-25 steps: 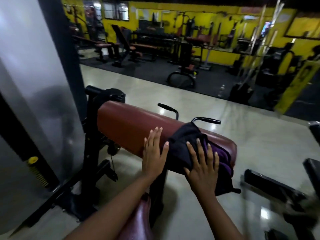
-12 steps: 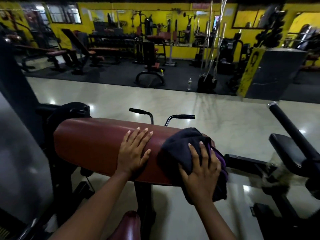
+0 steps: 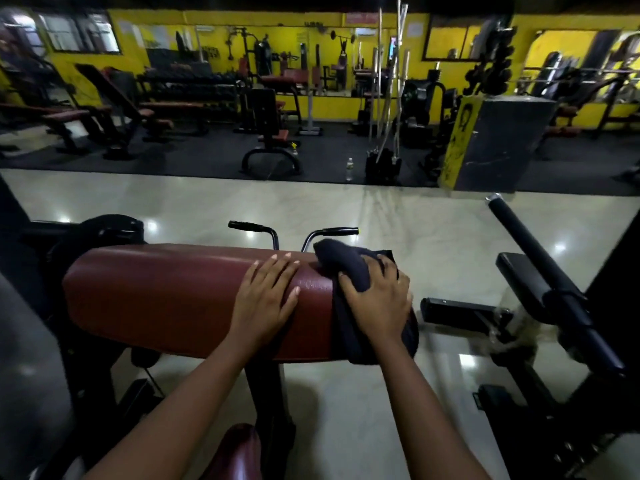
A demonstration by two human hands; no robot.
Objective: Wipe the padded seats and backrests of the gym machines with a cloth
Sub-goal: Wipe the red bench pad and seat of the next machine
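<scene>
Cloth (image 3: 347, 268) seemingly gripped by right hand (image 3: 377, 303) on pad (image 3: 173, 299).

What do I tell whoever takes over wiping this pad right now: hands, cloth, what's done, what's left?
Left hand: rests flat on the maroon pad, right of its middle.
Right hand: grips the dark cloth against the pad's right end.
Done: wiping is under way at that end; how much is clean cannot be told.
Left: the rest of this pad, the small seat below, the other machines.
</scene>
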